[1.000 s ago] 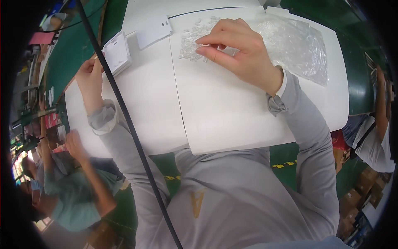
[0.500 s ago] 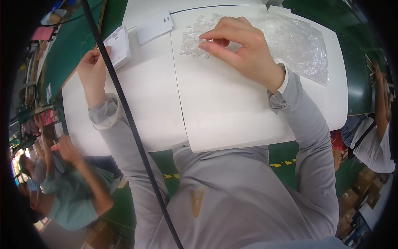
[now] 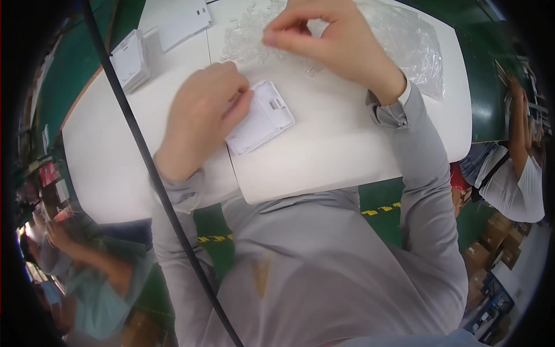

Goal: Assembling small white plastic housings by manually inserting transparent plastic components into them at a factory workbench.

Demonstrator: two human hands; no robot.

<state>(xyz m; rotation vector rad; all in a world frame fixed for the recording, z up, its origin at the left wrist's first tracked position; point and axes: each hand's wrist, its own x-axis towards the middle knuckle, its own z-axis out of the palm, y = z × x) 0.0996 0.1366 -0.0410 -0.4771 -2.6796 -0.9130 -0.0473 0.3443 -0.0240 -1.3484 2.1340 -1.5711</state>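
Observation:
A shallow white plastic housing (image 3: pixel 261 124) with a small slot near one corner is in my left hand (image 3: pixel 202 118), just above the front middle of the white table. My left fingers are curled over its left edge. Over a loose pile of small clear plastic pieces (image 3: pixel 240 41), my right hand (image 3: pixel 332 37) has thumb and index finger in a pinch. Whatever may be between those fingertips is too small to make out. A stack of similar white housings (image 3: pixel 130 61) sits at the far left, beside a flat white panel (image 3: pixel 185 24).
A clear plastic bag (image 3: pixel 413 49) lies right of the pile on the white table (image 3: pixel 324 144). A black cable (image 3: pixel 139 139) runs across the left of the view. Co-workers are at left (image 3: pixel 110 277) and right (image 3: pixel 509 179); cardboard boxes (image 3: pixel 491 243) stand at lower right.
My left hand has come from the stack toward the middle with a white housing. My right hand stays pinched over the clear pieces. The whole view has shifted somewhat.

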